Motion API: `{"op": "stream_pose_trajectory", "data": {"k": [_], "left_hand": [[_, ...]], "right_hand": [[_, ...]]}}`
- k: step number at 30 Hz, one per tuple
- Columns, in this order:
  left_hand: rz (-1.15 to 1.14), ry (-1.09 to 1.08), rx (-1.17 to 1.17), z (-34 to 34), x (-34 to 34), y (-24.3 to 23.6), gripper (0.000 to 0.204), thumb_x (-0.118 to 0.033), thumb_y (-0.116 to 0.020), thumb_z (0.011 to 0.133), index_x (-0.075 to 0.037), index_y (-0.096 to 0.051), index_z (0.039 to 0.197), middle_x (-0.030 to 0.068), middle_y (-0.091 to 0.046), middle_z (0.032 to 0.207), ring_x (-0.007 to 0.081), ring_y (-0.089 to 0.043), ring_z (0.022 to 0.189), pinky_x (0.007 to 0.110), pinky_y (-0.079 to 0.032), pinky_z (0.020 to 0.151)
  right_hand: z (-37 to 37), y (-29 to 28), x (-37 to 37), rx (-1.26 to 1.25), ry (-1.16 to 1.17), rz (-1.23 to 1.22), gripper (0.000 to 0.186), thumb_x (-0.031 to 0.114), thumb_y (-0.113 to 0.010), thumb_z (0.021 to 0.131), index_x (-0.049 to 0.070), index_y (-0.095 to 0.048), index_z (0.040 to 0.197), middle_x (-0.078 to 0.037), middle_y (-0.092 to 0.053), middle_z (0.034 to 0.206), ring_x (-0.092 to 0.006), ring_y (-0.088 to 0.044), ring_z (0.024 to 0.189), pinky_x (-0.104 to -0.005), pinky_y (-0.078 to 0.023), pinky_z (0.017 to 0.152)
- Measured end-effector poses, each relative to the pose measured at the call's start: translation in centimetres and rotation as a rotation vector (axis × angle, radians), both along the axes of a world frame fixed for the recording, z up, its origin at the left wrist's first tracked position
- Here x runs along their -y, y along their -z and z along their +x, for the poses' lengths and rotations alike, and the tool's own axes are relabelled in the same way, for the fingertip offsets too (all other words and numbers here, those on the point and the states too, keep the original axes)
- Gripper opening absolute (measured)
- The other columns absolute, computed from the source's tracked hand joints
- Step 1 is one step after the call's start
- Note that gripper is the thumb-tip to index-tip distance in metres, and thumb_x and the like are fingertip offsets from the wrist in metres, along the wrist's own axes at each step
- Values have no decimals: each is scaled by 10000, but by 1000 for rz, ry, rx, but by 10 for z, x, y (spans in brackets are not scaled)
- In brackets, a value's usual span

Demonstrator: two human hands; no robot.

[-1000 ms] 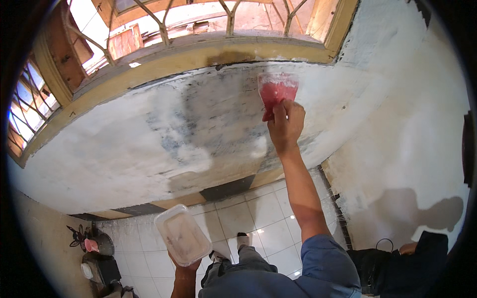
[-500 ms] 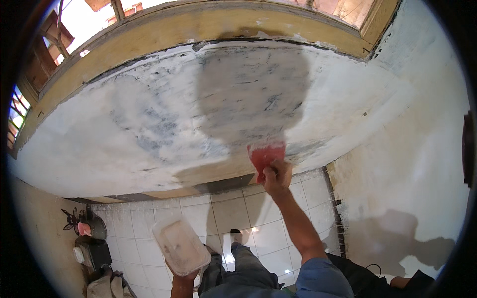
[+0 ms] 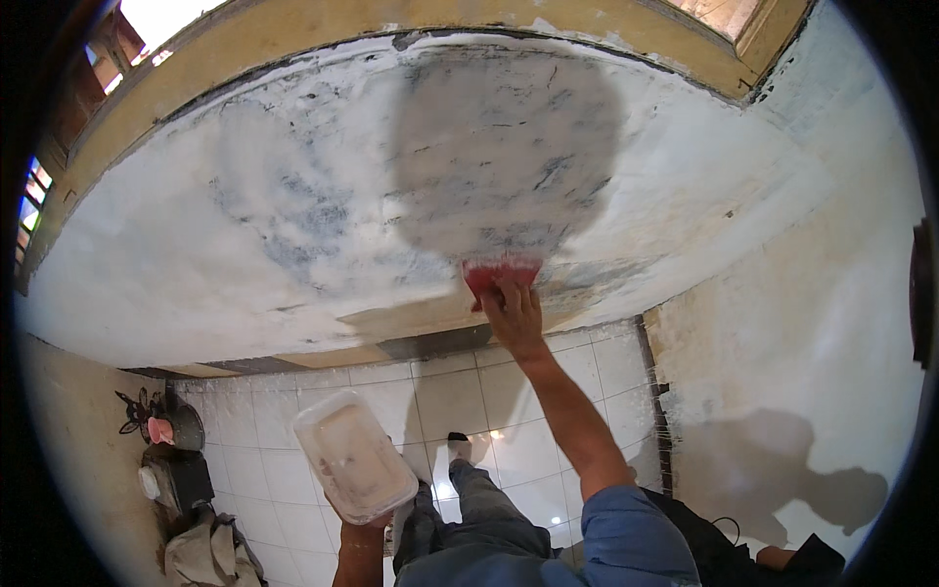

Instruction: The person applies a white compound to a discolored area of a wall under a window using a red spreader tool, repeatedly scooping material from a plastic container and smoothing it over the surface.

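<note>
My right hand (image 3: pixel 514 311) grips a red putty spreader (image 3: pixel 501 274) and presses its wide edge against the wall (image 3: pixel 323 215). Pale filler lies along that edge. The wall is coated white, with dark grey patches showing through and my shadow over its middle. Low at the left, my left hand (image 3: pixel 364 519) supports a whitish rectangular plastic tub (image 3: pixel 318 423) from beneath, most of its fingers hidden by it. Some pale filler is smeared over the tub's inside.
A yellow wooden window frame (image 3: pixel 323 44) runs above the wall. White floor tiles (image 3: pixel 533 445) lie below. At the left stand a dark bucket (image 3: pixel 186 428), a black box (image 3: pixel 183 479) and a bundle of grey cloth (image 3: pixel 210 553). Another wall (image 3: pixel 782 323) rises at the right.
My right hand has shifted left and turned, bringing the spreader flatter against the wall. The tub has tipped slightly in my left hand, and the view has moved a little.
</note>
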State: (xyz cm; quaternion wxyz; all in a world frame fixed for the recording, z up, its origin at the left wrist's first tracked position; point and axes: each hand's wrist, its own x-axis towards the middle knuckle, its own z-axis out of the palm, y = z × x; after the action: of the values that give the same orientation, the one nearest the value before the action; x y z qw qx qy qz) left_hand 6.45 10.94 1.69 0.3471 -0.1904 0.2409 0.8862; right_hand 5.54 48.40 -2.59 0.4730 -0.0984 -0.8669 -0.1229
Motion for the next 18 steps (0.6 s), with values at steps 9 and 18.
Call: {"op": "stream_pose_trajectory", "data": {"k": [9, 18], "left_hand": [[-39, -41, -18, 7, 7, -8, 671, -610, -342, 984, -137, -399, 1457, 187, -573, 1303, 328, -610, 1112, 484, -520, 946], [127, 41, -97, 9, -12, -15, 683, -635, -369, 972, -151, -410, 1452, 168, -568, 1319, 327, -578, 1173, 496, -487, 995]], "right_hand": [[35, 49, 48, -722, -211, -1783, 153, 36, -629, 916, 81, -516, 1008, -70, -592, 964, -223, -625, 903, -366, -539, 669], [-15, -222, 8, -1317, -683, -1921, 121, 22, -608, 845, 81, -511, 888, -3, -482, 774, -125, -484, 689, -316, -468, 618]]}}
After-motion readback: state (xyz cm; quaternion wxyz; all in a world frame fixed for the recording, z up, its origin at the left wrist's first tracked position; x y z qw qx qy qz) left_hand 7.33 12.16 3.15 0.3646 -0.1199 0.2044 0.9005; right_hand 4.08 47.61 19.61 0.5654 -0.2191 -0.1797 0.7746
